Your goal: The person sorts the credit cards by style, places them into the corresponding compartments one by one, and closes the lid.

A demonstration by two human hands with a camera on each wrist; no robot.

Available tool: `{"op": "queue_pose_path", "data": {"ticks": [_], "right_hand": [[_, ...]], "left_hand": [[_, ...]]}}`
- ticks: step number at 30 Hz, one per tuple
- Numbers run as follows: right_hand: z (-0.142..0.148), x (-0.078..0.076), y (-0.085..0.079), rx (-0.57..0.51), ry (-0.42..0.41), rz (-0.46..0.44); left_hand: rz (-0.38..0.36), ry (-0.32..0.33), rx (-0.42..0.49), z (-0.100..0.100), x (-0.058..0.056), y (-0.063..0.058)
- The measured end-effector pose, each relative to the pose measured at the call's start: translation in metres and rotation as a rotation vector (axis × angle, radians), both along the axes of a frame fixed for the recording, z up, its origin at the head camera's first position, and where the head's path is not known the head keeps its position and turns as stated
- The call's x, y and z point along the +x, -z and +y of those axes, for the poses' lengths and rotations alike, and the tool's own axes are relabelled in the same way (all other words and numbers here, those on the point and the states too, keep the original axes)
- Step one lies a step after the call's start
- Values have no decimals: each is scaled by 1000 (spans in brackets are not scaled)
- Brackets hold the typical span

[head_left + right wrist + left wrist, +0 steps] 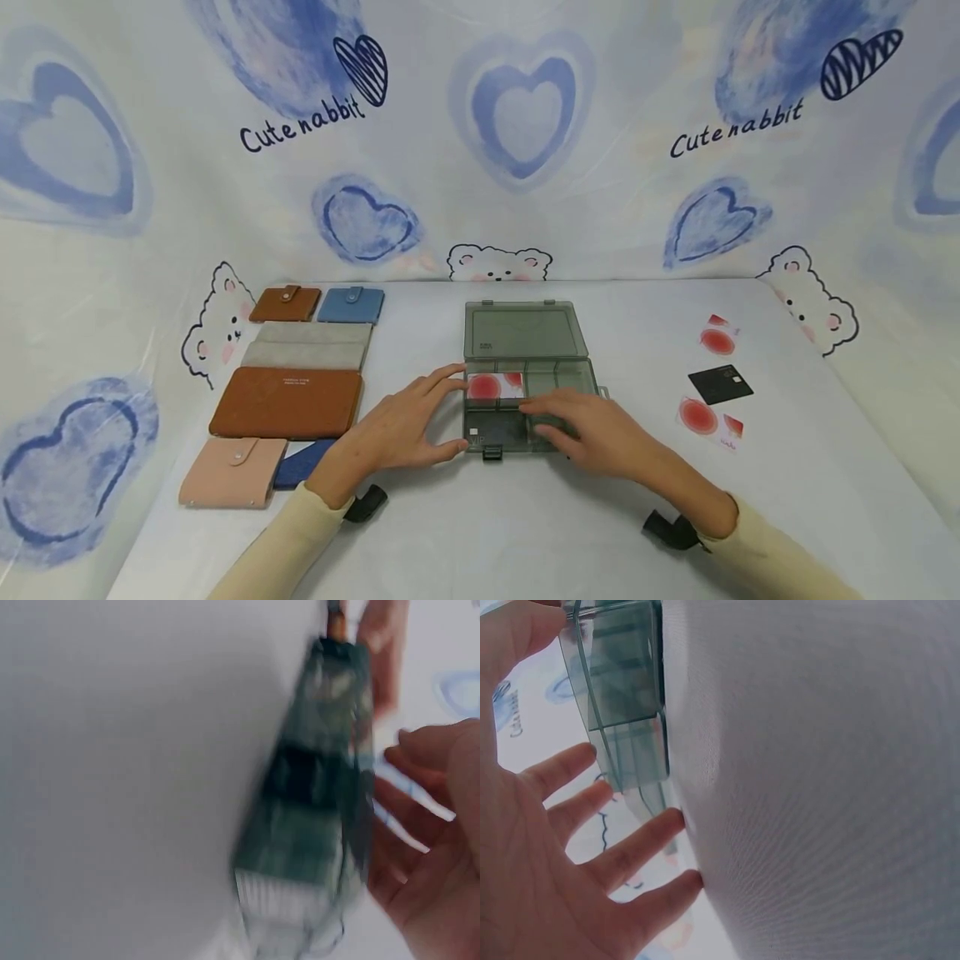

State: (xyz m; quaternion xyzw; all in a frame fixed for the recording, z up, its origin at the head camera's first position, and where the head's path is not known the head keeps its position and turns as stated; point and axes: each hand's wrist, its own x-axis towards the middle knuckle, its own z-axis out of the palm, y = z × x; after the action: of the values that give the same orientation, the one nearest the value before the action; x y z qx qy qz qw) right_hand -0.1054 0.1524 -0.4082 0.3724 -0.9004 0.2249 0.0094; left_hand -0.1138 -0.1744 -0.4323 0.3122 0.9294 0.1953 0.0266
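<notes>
Pale sleeves come nearest; the left hand, fingers spread, touches the green case, the right hand is over its compartments, each grip released.

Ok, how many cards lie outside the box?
3, right of the box: a far red-patterned card, the black card between, a near red-patterned card. Others could be hidden underneath.

Bright, even head view with soft shadows — wrist views dimmer, greyer, the right one blurry.
</notes>
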Motion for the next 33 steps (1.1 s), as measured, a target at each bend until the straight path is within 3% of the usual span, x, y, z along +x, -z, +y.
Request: {"op": "queue_pose_path", "data": {"ticks": [6,11,17,25,33], "right_hand": [[46,-26,-9,-224,9,21],[94,-50,-6,-214,87,64],[152,-66,6,-164,214,-19],[221,-65,22,-20,309,-113],[261,-56,27,50,362,-105]], "left_hand": [[19,-5,-19,-1,1,0],[37,-5,-31,-1,0,-1],[35,1,-25,-2,0,0],[38,16,-8,0,-1,0],[43,20,0,0,-1,2]]}}
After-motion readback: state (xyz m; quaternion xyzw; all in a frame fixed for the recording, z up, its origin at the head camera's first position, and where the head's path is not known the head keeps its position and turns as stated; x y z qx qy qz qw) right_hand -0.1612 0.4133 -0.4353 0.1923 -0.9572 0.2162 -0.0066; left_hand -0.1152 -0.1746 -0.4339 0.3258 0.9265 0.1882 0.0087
